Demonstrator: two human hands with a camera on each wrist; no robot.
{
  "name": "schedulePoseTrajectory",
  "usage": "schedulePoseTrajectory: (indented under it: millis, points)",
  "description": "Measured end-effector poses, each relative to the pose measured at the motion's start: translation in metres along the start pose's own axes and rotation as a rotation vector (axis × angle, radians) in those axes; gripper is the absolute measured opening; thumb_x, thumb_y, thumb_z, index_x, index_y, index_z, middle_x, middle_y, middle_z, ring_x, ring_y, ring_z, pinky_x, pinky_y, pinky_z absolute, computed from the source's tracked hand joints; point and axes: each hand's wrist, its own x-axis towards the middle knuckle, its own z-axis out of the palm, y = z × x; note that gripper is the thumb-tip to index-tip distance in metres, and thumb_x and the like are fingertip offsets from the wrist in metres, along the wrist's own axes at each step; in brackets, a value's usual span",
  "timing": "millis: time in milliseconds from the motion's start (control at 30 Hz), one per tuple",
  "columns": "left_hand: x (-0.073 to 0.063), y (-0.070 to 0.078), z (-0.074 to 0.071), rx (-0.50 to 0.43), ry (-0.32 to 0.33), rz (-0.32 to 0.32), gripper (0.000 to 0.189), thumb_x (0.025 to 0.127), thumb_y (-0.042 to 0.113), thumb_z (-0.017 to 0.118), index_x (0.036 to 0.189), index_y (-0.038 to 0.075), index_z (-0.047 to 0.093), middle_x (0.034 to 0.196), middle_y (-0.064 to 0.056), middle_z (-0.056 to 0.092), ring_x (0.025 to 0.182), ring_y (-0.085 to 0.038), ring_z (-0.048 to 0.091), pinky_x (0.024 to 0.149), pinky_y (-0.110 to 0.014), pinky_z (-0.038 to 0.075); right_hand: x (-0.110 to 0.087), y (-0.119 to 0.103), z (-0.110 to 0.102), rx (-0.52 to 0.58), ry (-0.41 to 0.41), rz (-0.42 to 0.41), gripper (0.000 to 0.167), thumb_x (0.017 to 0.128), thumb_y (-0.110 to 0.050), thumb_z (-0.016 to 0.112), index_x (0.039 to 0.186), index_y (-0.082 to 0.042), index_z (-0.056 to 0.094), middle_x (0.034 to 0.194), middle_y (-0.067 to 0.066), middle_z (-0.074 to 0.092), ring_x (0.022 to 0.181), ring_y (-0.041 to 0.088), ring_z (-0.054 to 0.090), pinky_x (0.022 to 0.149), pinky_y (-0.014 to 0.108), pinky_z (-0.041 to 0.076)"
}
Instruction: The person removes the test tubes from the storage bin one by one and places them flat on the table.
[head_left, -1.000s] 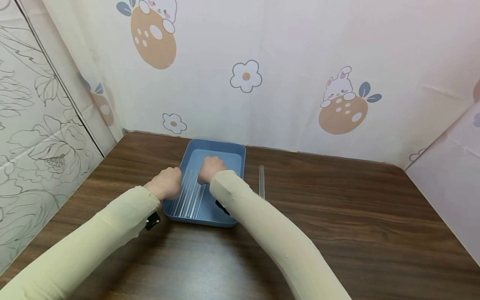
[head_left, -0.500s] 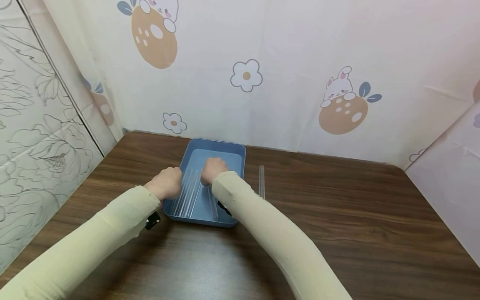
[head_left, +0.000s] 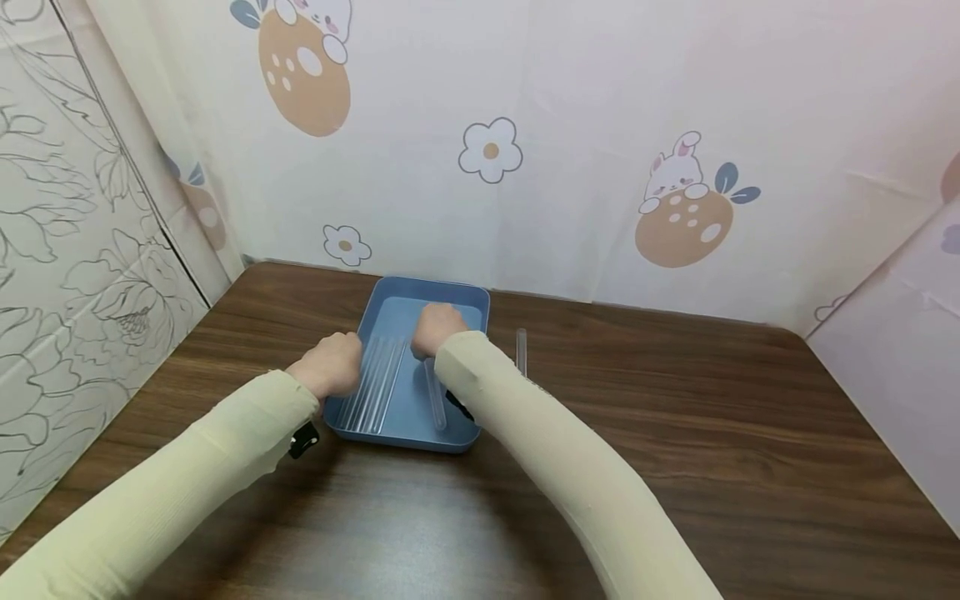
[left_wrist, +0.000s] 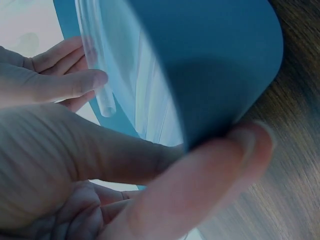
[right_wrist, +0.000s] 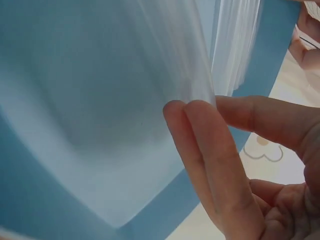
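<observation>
A blue tray [head_left: 411,421] lies on the table, and several clear tubes [head_left: 372,387] lie side by side along its left part. My left hand [head_left: 330,367] pinches the tray's left wall [left_wrist: 220,60] between thumb and fingers. Over the tray's middle, my right hand [head_left: 438,330] pinches one clear tube [head_left: 436,402] between thumb and fingertips, near one end of it. This tube [left_wrist: 105,100] is apart from the row, slightly tilted in the head view; whether its lower end touches the tray floor, I cannot tell.
Another clear tube [head_left: 521,350] lies on the wooden table [head_left: 675,417] just right of the tray, partly hidden by the right sleeve [head_left: 525,433]. A patterned curtain [head_left: 570,167] hangs behind the table's far edge.
My right hand has moved to the right and slightly away, drawing its tube apart from the row. The left hand stays on the tray's wall. The head view has shifted slightly.
</observation>
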Motion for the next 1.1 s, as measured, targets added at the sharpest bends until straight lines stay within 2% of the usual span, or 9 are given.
schedulePoseTrajectory:
  millis: [133, 333, 467, 633, 767, 1000, 1100]
  points:
    - [-0.001, 0.000, -0.001, -0.013, -0.004, 0.007, 0.046, 0.086, -0.010, 0.045, 0.129, -0.025, 0.037, 0.117, -0.037, 0.050, 0.061, -0.021, 0.044, 0.049, -0.027, 0.035, -0.002, 0.003, -0.007, 0.019, -0.006, 0.022, 0.028, 0.086, -0.004, 0.054, 0.062, -0.011, 0.045, 0.057, 0.000, 0.034, 0.044, 0.010, 0.029, 0.040, 0.022, 0.027]
    - [0.001, -0.001, 0.000, -0.007, -0.004, -0.004, 0.047, 0.087, -0.010, 0.044, 0.130, -0.024, 0.037, 0.121, -0.038, 0.047, 0.064, -0.023, 0.046, 0.050, -0.028, 0.037, -0.003, 0.007, -0.015, 0.052, 0.013, 0.029, 0.013, 0.085, -0.007, 0.059, 0.072, -0.007, 0.057, 0.060, 0.001, 0.041, 0.045, 0.012, 0.036, 0.041, 0.023, 0.031]
    - [0.002, -0.001, 0.001, -0.006, -0.004, -0.009, 0.047, 0.086, -0.010, 0.045, 0.130, -0.024, 0.038, 0.115, -0.036, 0.050, 0.063, -0.023, 0.047, 0.049, -0.028, 0.036, -0.002, 0.010, -0.021, 0.065, 0.015, 0.035, 0.016, 0.083, -0.007, 0.060, 0.069, -0.009, 0.053, 0.058, 0.002, 0.043, 0.043, 0.012, 0.041, 0.040, 0.023, 0.034]
    - [0.002, -0.002, 0.001, -0.005, 0.001, -0.008, 0.043, 0.086, -0.009, 0.046, 0.126, -0.024, 0.040, 0.102, -0.030, 0.052, 0.063, -0.023, 0.046, 0.049, -0.027, 0.036, -0.003, 0.014, -0.033, 0.076, 0.042, 0.026, 0.017, 0.081, -0.005, 0.060, 0.067, -0.010, 0.050, 0.061, 0.006, 0.056, 0.037, 0.012, 0.051, 0.039, 0.022, 0.039]
    - [0.002, -0.001, 0.001, 0.000, 0.000, -0.008, 0.045, 0.086, -0.009, 0.046, 0.127, -0.024, 0.039, 0.105, -0.031, 0.052, 0.062, -0.022, 0.045, 0.049, -0.027, 0.035, -0.006, 0.018, -0.041, 0.090, 0.043, 0.020, 0.019, 0.081, -0.004, 0.058, 0.065, -0.010, 0.051, 0.059, 0.007, 0.058, 0.036, 0.011, 0.050, 0.040, 0.022, 0.039]
    - [0.002, -0.002, 0.001, 0.008, 0.006, -0.007, 0.043, 0.085, -0.009, 0.047, 0.125, -0.024, 0.041, 0.092, -0.024, 0.051, 0.059, -0.021, 0.044, 0.047, -0.026, 0.035, -0.014, 0.024, -0.052, 0.126, 0.047, 0.013, 0.021, 0.082, -0.003, 0.057, 0.062, -0.010, 0.055, 0.055, 0.009, 0.060, 0.037, 0.013, 0.051, 0.041, 0.024, 0.038]
    - [0.001, -0.002, 0.001, 0.008, 0.010, -0.006, 0.042, 0.085, -0.009, 0.046, 0.124, -0.024, 0.042, 0.092, -0.024, 0.051, 0.059, -0.021, 0.044, 0.047, -0.026, 0.035, -0.017, 0.025, -0.055, 0.120, 0.062, 0.014, 0.020, 0.081, -0.003, 0.056, 0.063, -0.010, 0.054, 0.057, 0.010, 0.063, 0.037, 0.013, 0.051, 0.040, 0.023, 0.037]
